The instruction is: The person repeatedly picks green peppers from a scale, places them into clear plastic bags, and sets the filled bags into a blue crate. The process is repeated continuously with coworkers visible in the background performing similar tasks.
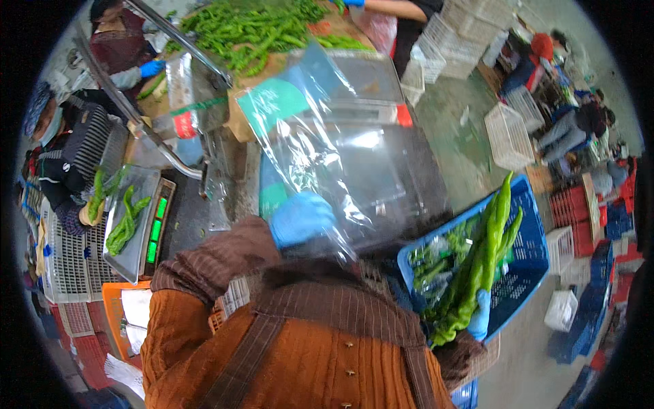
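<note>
My left hand (302, 220), in a blue glove, is closed on the lower part of a clear plastic bag (311, 148) with a green printed patch. The bag extends away from me over the dark worktop and a grey, flat-topped machine (360, 82). My right hand (479, 314), also gloved in blue, holds a bunch of long green peppers (480, 255) at its lower end. The peppers point up and away over a blue plastic crate (534, 240), in which bagged green vegetables (439, 260) lie. Part of the right hand is hidden behind the peppers.
A scale (153, 230) with green peppers on its tray stands at left, beside a co-worker's hand (92, 212). Bent metal rails (153, 140) reach over the table. A pile of green peppers (245, 30) covers the far table. White crates (508, 135) stand on the floor at right.
</note>
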`<state>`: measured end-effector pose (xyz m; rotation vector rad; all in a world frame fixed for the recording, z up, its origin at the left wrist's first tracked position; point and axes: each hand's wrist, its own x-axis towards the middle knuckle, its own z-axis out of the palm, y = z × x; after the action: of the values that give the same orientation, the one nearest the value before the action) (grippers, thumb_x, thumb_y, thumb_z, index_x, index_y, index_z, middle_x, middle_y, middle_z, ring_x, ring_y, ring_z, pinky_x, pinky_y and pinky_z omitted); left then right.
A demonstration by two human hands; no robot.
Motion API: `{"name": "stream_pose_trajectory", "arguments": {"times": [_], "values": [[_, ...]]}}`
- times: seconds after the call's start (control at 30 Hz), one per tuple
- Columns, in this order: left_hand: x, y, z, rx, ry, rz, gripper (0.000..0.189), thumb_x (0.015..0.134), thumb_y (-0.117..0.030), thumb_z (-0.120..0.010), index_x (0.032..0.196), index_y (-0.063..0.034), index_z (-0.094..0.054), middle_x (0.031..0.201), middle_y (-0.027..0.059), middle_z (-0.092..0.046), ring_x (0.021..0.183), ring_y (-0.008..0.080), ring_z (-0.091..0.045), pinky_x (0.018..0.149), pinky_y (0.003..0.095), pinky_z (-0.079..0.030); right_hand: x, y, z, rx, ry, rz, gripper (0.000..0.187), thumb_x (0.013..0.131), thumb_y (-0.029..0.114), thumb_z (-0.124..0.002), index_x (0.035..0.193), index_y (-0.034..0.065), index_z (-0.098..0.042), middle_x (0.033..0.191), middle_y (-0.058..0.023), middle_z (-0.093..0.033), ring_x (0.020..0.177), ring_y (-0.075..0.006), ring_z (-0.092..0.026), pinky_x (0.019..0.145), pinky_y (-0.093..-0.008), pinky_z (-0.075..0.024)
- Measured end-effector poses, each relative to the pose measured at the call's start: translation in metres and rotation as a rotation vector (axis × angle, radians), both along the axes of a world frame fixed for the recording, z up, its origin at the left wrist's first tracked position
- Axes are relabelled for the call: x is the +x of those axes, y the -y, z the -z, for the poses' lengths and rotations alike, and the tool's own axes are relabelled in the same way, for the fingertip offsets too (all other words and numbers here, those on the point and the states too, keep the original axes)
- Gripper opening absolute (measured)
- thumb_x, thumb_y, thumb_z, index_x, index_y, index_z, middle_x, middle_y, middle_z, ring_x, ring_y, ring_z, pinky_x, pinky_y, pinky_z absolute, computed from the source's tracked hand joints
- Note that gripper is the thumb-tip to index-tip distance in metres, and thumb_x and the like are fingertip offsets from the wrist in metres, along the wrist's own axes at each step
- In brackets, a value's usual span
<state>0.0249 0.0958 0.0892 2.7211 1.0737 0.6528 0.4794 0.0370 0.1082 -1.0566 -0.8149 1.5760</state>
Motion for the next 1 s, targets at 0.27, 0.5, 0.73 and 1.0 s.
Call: {"name": "stream_pose_trajectory", "arguments": {"times": [0.27, 0.5, 0.73, 1.0], "values": [[-0.043, 0.028, 0.069, -0.426, 0.017, -0.239, 0.025, 0.072, -0.009, -0.071, 0.095, -0.0060, -0.062, 0.092, 0.0117, -0.062, 0.084, 0.0291, -0.060, 0.075, 0.0374, -0.049, -0.041, -0.012, -0.030, 0.023, 0.069, -0.113, 0.079, 0.079, 0.037, -0.065, 0.137, -0.0028, -0.031, 0.127, -0.0150, -0.048, 0.112, -0.0260, -0.051, 0.096, -0.0384, -0.0406], [0.034, 0.035, 0.079, -0.362, 0.215, -0.753, 0.034, 0.071, -0.015, -0.076, 0.098, -0.0042, -0.058, 0.086, 0.0105, -0.060, 0.080, 0.0248, -0.061, 0.072, 0.0332, -0.049, -0.108, -0.041, -0.043, -0.037, 0.111, -0.515, 0.090, 0.067, 0.043, -0.070, 0.135, -0.0038, -0.034, 0.120, -0.0182, -0.053, 0.105, -0.0259, -0.056, 0.089, -0.0353, -0.0464], [0.015, 0.028, 0.138, -0.550, 0.476, -0.796, 0.014, 0.084, -0.008, -0.061, 0.096, -0.0035, -0.055, 0.080, 0.0129, -0.061, 0.073, 0.0230, -0.060, 0.069, 0.0330, -0.048, -0.127, -0.047, -0.036, -0.208, 0.082, -0.715, 0.089, 0.070, 0.033, -0.074, 0.139, -0.0020, -0.029, 0.126, -0.0077, -0.050, 0.112, -0.0172, -0.048, 0.098, -0.0298, -0.0370], [0.004, 0.007, 0.062, -0.212, 0.787, -0.873, 0.005, 0.088, -0.004, -0.055, 0.093, -0.0039, -0.056, 0.078, 0.0077, -0.062, 0.068, 0.0137, -0.057, 0.064, 0.0291, -0.047, -0.142, -0.064, -0.022, -0.126, 0.254, -1.142, 0.077, 0.082, 0.024, -0.066, 0.141, -0.0034, -0.026, 0.135, -0.0091, -0.042, 0.125, -0.0166, -0.037, 0.105, -0.0300, -0.0279]]}}
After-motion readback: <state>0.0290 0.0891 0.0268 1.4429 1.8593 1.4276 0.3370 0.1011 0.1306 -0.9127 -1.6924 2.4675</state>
